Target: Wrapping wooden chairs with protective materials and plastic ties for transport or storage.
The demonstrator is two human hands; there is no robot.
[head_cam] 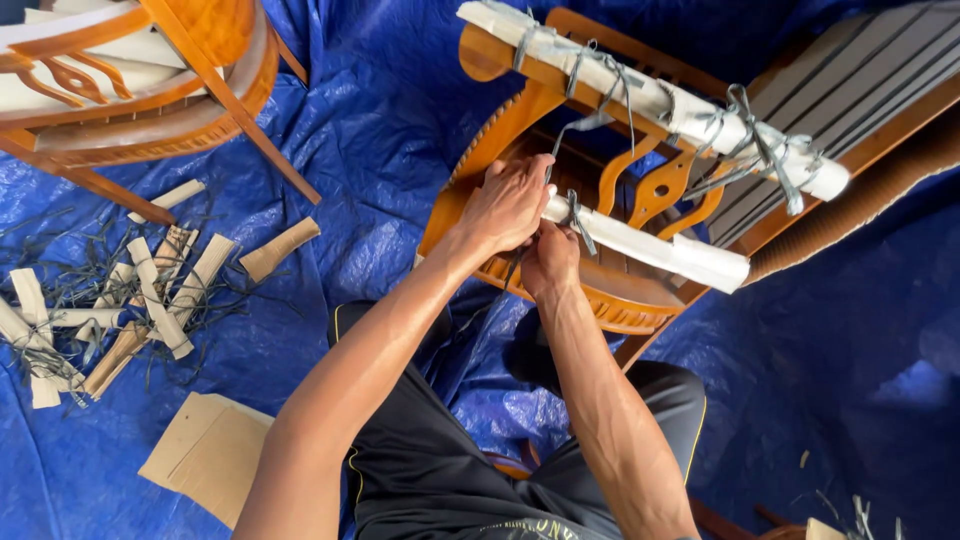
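Wrapped chair leg (pixel 650 247) lies across the overturned wooden chair (pixel 600 290) before the seated person, left hand (pixel 508 205) clamping its padded end steady while right hand (pixel 550 258) apparently pinches grey strapping (pixel 578 222) there.

Furniture workshop floor, blue tarpaulin (pixel 380 130), varnished wooden chairs (pixel 130 80), cut wrapping scraps (pixel 120 290), cardboard piece (pixel 205 450)

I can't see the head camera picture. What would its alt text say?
Two bare hands, left hand and right hand, work at a white wrapped chair leg tied with grey strap on an overturned wooden chair. Everything lies on a blue tarp, with a pile of wrapping scraps, cardboard and a second chair to the left.
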